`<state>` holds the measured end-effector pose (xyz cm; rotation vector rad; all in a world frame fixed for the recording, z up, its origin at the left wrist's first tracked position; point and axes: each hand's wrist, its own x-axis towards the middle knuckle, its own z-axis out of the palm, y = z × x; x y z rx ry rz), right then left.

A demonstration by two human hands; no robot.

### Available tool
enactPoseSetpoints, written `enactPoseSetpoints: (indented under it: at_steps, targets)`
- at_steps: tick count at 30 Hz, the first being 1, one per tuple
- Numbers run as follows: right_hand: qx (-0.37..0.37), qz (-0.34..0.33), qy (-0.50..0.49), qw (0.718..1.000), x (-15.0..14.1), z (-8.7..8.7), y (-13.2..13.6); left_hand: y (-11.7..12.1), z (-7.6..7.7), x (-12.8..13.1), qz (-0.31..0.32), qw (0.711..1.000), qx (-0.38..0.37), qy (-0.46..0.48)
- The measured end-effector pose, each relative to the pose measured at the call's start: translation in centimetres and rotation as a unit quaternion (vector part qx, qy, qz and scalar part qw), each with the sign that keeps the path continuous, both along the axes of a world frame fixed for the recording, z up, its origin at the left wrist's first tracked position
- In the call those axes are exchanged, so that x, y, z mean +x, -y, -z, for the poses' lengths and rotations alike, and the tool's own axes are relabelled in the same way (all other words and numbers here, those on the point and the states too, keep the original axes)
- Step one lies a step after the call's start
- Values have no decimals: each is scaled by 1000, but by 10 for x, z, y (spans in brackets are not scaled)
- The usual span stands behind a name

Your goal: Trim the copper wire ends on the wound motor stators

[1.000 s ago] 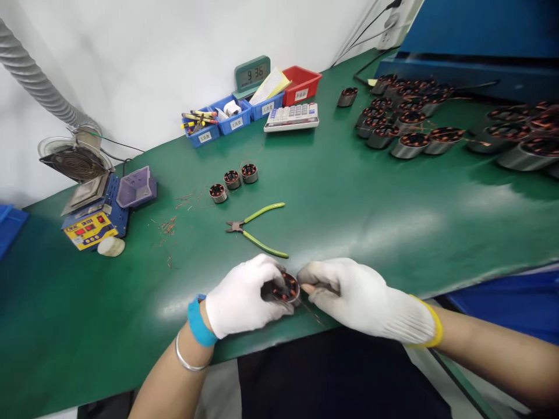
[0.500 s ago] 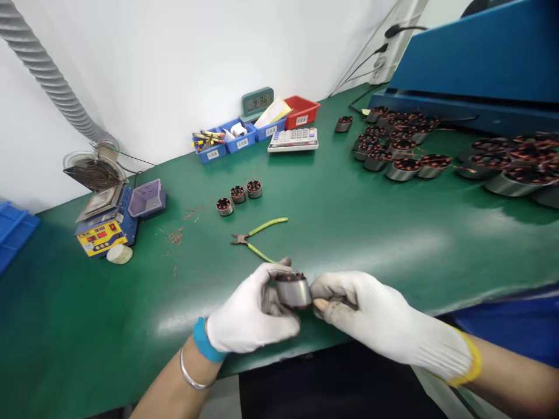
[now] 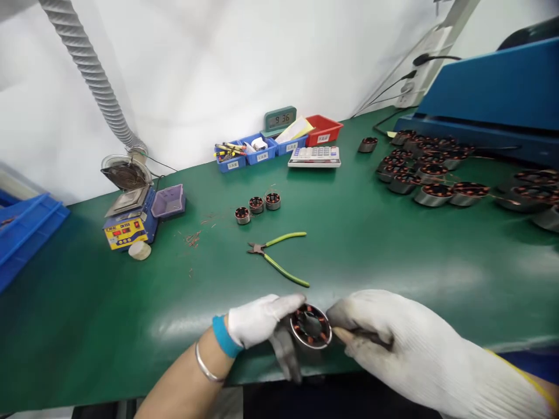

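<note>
A motor stator (image 3: pixel 324 343), a steel ring with copper windings inside, is held near the front edge of the bench with its open face toward me. My left hand (image 3: pixel 266 326), in a white glove with grey fingertips, holds its left side, thumb above and fingers below. My right hand (image 3: pixel 393 343), gloved too, has thumb and index finger closed at the ring's right edge; whether a wire lies between them I cannot make out. Beyond the hands lie green-handled cutting pliers (image 3: pixel 279 265), jaws apart and pointing left.
Three small stators (image 3: pixel 256 205) stand in a row behind the pliers, beside copper wire scraps (image 3: pixel 192 239). At left are a blue-yellow heating unit (image 3: pixel 126 231) and a purple tray (image 3: pixel 169 202). A calculator (image 3: pixel 314 156) sits at the back; many stators (image 3: pixel 432 195) crowd the right by a blue machine (image 3: pixel 493 87).
The stator has been tipped so its open face is toward me. My left fingers have shifted and spread around it, and the right hand is nearer. The whole view has swung left.
</note>
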<state>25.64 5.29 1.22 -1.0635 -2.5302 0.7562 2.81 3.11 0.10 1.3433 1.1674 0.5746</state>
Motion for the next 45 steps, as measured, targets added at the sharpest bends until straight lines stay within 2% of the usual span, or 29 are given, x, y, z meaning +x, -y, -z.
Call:
enactPoseSetpoints:
  at_steps: [1,2,3,4,7,10,12,13,16,19,22,25,28,30,31,32,33,34,35,36,38,40,42,45]
  targets:
    - [17,-6,8,1000,0,-1,0,-2,1,0,43,994,-83,53]
    - [16,-1,20,1000,0,-2,-1,-3,2,1,57,984,-129,110]
    - [2,10,33,999,1,-3,-3,-3,1,3,45,976,-137,163]
    - [-25,26,44,998,2,-5,-5,-1,-1,5,22,973,-109,203]
    - [-148,60,41,986,6,-10,-9,10,-9,10,-42,963,52,260]
    - [-197,54,20,979,8,-14,-8,18,-12,13,-113,957,161,212]
    - [-156,37,40,986,7,-12,-5,17,-10,14,-137,964,172,150]
    - [-120,25,57,991,6,-11,-4,15,-8,14,-117,972,167,118]
    - [12,-27,102,994,2,-3,-2,7,-2,12,7,986,160,36]
    - [106,-63,119,985,2,5,-3,1,3,11,39,971,233,-35]
    - [120,-60,141,981,2,12,-2,1,6,14,63,941,304,-132]
    - [31,13,148,988,-3,16,2,4,8,18,84,896,359,-249]
    - [-154,124,59,978,-6,19,2,6,10,21,66,849,405,-333]
    - [-298,174,-61,937,0,22,0,5,11,21,56,836,411,-359]
    - [-341,199,-117,911,6,24,-1,5,12,21,52,835,404,-369]
    - [-350,228,-161,894,14,27,-2,4,11,20,49,836,394,-379]
    - [-321,260,-187,891,22,29,-3,4,10,18,47,838,381,-389]
    - [-260,284,-192,903,30,32,-4,3,9,17,45,840,367,-396]
    - [-174,289,-181,924,35,35,-4,3,6,15,45,843,354,-402]
    - [-78,264,-159,948,37,36,-4,3,3,13,46,846,344,-405]
    - [109,145,-100,978,30,38,-4,3,-5,10,54,849,333,-406]
    - [247,12,-33,968,12,35,-6,3,-12,8,71,849,328,-407]
    - [313,-62,44,947,-7,31,-10,2,-16,8,83,847,317,-418]
    - [330,-89,130,931,-10,28,-18,-1,-14,9,76,838,309,-444]
